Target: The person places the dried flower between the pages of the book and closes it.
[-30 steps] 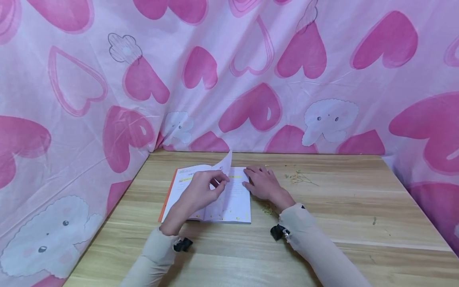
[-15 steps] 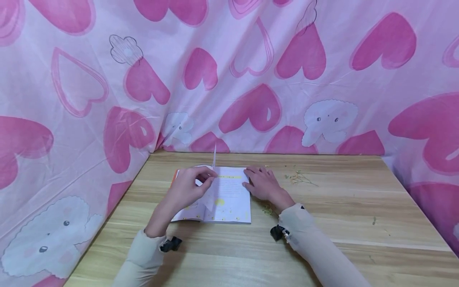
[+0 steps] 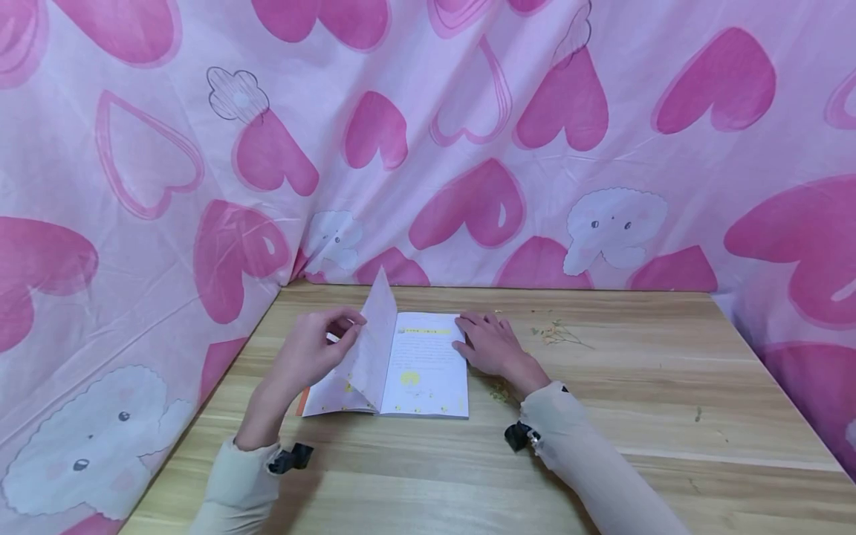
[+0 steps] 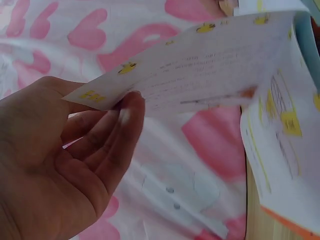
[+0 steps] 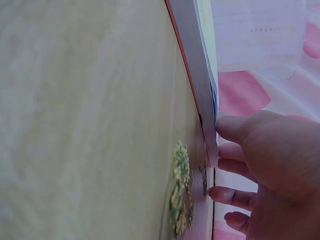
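Observation:
An open book (image 3: pixel 428 383) with an orange cover edge lies on the wooden table, its pages printed with text and small yellow pictures. My left hand (image 3: pixel 310 345) pinches the outer edge of one page (image 3: pixel 379 316), which stands raised and leans left over the left side. Thumb and fingers meet on that page's corner in the left wrist view, where the page (image 4: pixel 200 65) stretches toward the spine. My right hand (image 3: pixel 493 345) rests at the right page's upper outer edge. In the right wrist view, its fingers (image 5: pixel 232 127) touch the thick page block (image 5: pixel 192 55).
Dried flower sprigs (image 3: pixel 560 332) lie right of the book, and a small greenish clump (image 3: pixel 499 391) lies below my right hand. A pink heart-print curtain (image 3: pixel 461 148) hangs along the table's back and sides. Small bits (image 3: pixel 698 412) are scattered farther right.
My left hand has moved left, carrying the page from the right side past upright so it leans left. The right page's text and yellow picture are uncovered. My right hand stays put.

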The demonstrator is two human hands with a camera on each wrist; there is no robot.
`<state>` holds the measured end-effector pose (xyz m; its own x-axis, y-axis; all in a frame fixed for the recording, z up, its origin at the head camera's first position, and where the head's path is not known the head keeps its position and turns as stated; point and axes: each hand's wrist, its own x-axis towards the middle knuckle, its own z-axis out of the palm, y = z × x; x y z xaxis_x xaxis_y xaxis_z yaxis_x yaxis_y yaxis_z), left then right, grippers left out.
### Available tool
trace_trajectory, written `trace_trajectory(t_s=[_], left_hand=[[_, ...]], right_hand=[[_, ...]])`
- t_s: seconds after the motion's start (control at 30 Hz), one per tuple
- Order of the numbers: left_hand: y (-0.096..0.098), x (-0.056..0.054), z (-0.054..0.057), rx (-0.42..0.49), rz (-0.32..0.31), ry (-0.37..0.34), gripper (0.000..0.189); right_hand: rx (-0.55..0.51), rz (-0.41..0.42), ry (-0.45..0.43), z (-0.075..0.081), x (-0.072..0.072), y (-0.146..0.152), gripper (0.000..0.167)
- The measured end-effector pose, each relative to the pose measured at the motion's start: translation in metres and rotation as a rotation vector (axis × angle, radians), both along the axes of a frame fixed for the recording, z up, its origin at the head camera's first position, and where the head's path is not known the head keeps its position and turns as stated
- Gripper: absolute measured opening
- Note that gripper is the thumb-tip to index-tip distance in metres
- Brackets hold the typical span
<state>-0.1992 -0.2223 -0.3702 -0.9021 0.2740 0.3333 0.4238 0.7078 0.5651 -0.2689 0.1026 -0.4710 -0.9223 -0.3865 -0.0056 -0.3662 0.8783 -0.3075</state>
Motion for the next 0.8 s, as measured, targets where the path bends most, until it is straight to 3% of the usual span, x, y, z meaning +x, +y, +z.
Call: trace_trajectory(t_s=[0.27,0.47,0.8], left_hand=[[-0.029,0.001,-0.006,-0.046,0.075,-0.065,0.016],[-0.040,0.001,-0.013,-0.076,0.151,-0.099,0.016],[-0.054,-0.008,-0.041,-0.175,0.233,-0.213,0.018]], right_hand=[[0.008,0.007,0.019,0.000,0.001,0.000,0.061],[-0.004,0.007,0.019,0.001,0.002,0.001,0.061],[0.001,0.001,0.012,-0.001,0.000,0.000,0.062]])
